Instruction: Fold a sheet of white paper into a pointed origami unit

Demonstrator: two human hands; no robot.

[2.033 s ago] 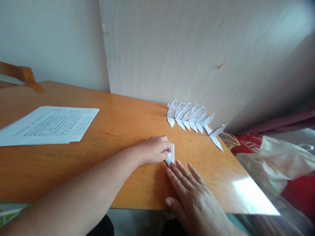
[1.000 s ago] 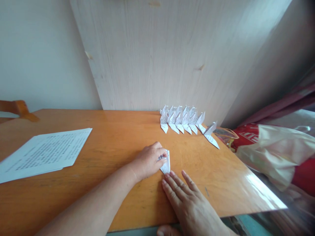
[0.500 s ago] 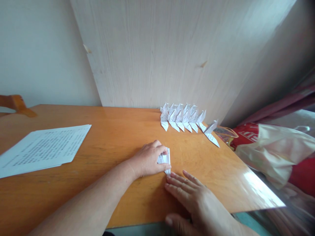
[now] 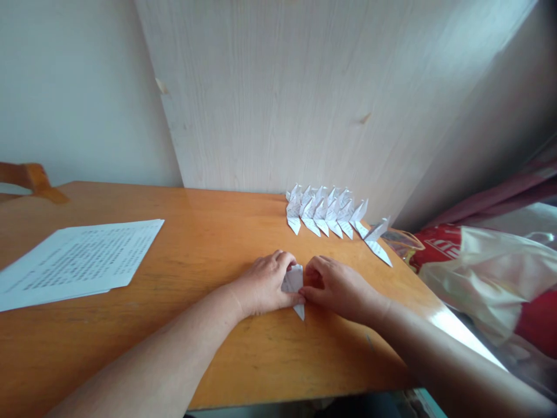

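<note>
A small folded piece of white printed paper (image 4: 293,280) lies on the table, its narrow point towards me. My left hand (image 4: 266,283) grips it from the left, with fingers curled at the top and thumb across the lower part. From the right, my right hand (image 4: 342,288) meets the paper's right edge, thumb and bent fingers closed there; the thumb tips of both hands nearly touch. Behind them stand several folded paper cranes (image 4: 321,215) in close rows, and one more crane (image 4: 378,242) sits apart at the right.
Printed sheets (image 4: 87,261) lie stacked on the left of the wooden table (image 4: 209,232). A pale panel (image 4: 270,104) rises behind it. Past the right edge are a cream plastic bag (image 4: 487,273) and red bags (image 4: 439,241). Part of a wooden chair (image 4: 37,180) shows far left.
My right hand has moved up from lying flat below the paper's point to closing at its right edge. My left hand keeps its hold. The view has shifted slightly.
</note>
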